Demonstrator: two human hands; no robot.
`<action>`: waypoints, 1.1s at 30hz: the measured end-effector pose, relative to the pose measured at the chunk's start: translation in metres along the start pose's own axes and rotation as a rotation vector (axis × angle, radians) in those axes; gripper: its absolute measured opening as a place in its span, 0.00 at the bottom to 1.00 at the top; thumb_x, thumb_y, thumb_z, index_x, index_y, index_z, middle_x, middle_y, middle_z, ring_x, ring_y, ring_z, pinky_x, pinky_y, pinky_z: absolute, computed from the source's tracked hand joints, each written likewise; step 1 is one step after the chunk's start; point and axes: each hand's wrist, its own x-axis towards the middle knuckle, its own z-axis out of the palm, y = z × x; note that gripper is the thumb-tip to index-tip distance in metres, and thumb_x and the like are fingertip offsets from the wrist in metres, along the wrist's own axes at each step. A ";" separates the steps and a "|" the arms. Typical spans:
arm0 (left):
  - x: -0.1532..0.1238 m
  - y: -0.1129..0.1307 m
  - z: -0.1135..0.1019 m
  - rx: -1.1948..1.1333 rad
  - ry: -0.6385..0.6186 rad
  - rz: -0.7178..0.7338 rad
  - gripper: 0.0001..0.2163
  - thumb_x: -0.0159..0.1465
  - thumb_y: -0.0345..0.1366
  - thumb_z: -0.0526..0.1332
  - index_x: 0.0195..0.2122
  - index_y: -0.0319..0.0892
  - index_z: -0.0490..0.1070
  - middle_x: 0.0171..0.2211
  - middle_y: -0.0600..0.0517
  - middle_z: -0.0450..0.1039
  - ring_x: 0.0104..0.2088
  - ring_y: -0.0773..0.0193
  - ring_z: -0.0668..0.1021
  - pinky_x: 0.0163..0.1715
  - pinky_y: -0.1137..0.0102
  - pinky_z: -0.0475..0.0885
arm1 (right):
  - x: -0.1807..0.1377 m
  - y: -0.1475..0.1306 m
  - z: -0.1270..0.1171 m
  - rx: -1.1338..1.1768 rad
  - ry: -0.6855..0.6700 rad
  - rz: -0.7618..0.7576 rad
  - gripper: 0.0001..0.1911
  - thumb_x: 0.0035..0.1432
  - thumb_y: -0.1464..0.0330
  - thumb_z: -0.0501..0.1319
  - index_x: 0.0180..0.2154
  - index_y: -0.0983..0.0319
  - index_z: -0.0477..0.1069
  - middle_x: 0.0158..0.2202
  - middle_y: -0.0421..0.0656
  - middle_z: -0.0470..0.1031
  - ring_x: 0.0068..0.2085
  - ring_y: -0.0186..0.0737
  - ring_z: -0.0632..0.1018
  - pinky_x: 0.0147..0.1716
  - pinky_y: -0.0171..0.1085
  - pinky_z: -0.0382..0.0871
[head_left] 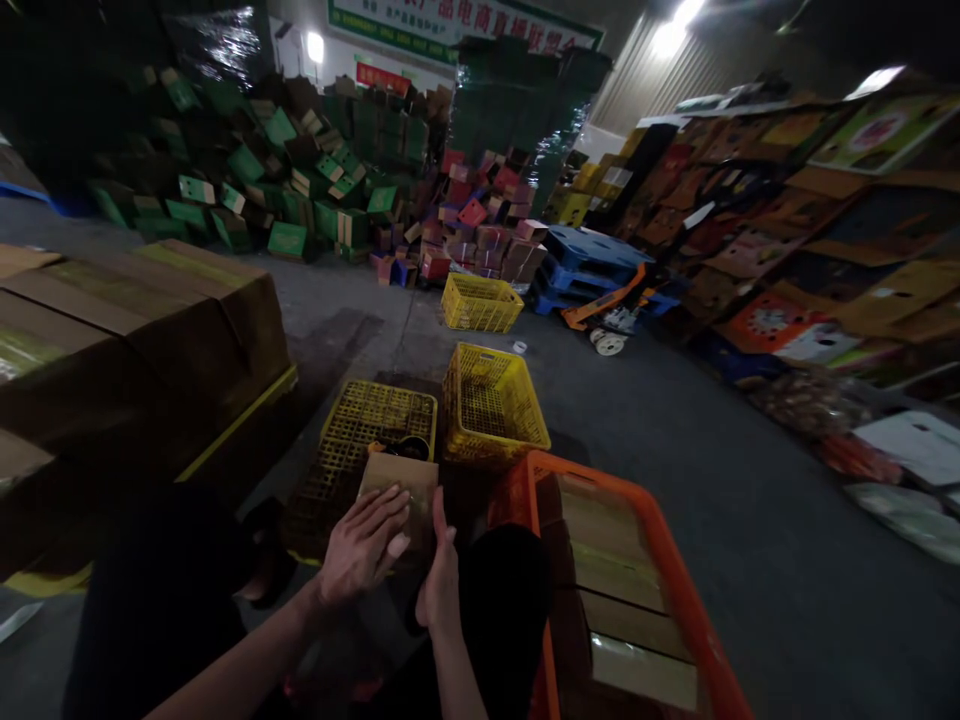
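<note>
A small brown cardboard box [397, 472] stands in front of my knees, at the near end of an upturned yellow plastic crate [379, 405]. My left hand [367, 540] lies flat on the top of the box with its fingers stretched out. Against the box's right side rests my right hand [441, 575], fingers straight and held upright. Just behind the box, on the crate, lies a dark round thing with an orange part [409, 447], which looks like a tape dispenser. The underside of the box is hidden.
An orange crate [660, 500] holding taped cardboard boxes [615, 560] stands by my right knee. Ahead are two yellow crates [495, 400]. Large stacked cartons [135, 330] fill the left. Farther off are a pallet jack [611, 318], blue pallets [585, 250] and heaped boxes [289, 238].
</note>
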 end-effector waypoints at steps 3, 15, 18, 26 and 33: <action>0.000 0.004 -0.001 0.000 0.001 -0.011 0.16 0.71 0.35 0.54 0.58 0.43 0.70 0.59 0.47 0.72 0.63 0.53 0.71 0.62 0.56 0.67 | -0.013 -0.002 -0.004 -0.060 -0.015 -0.045 0.34 0.68 0.44 0.44 0.67 0.52 0.57 0.71 0.37 0.53 0.71 0.46 0.55 0.70 0.50 0.46; -0.002 0.005 -0.004 0.009 -0.016 -0.009 0.17 0.72 0.39 0.54 0.59 0.43 0.70 0.62 0.46 0.70 0.64 0.53 0.70 0.63 0.56 0.66 | -0.041 -0.028 -0.018 -0.489 0.077 -0.154 0.25 0.69 0.52 0.52 0.57 0.57 0.73 0.58 0.47 0.75 0.59 0.46 0.75 0.60 0.45 0.68; -0.001 0.003 -0.008 -0.014 -0.032 -0.013 0.18 0.72 0.40 0.54 0.60 0.43 0.69 0.62 0.46 0.70 0.64 0.54 0.70 0.62 0.56 0.67 | -0.022 -0.034 -0.010 -0.474 0.142 -0.166 0.26 0.66 0.50 0.56 0.56 0.60 0.73 0.56 0.50 0.77 0.57 0.49 0.77 0.58 0.45 0.69; -0.018 -0.008 -0.016 -0.086 -0.021 -0.064 0.23 0.73 0.41 0.54 0.67 0.45 0.61 0.66 0.46 0.64 0.67 0.52 0.64 0.65 0.53 0.62 | 0.009 -0.023 0.013 -0.233 0.002 0.009 0.38 0.62 0.45 0.56 0.67 0.56 0.60 0.65 0.46 0.67 0.64 0.49 0.69 0.63 0.46 0.61; -0.075 0.003 0.004 -0.334 -0.004 -0.448 0.29 0.75 0.41 0.49 0.73 0.51 0.39 0.71 0.48 0.51 0.68 0.54 0.60 0.62 0.57 0.67 | 0.011 -0.024 -0.002 -0.162 0.072 0.127 0.39 0.61 0.44 0.57 0.66 0.55 0.61 0.66 0.43 0.65 0.66 0.49 0.66 0.61 0.44 0.63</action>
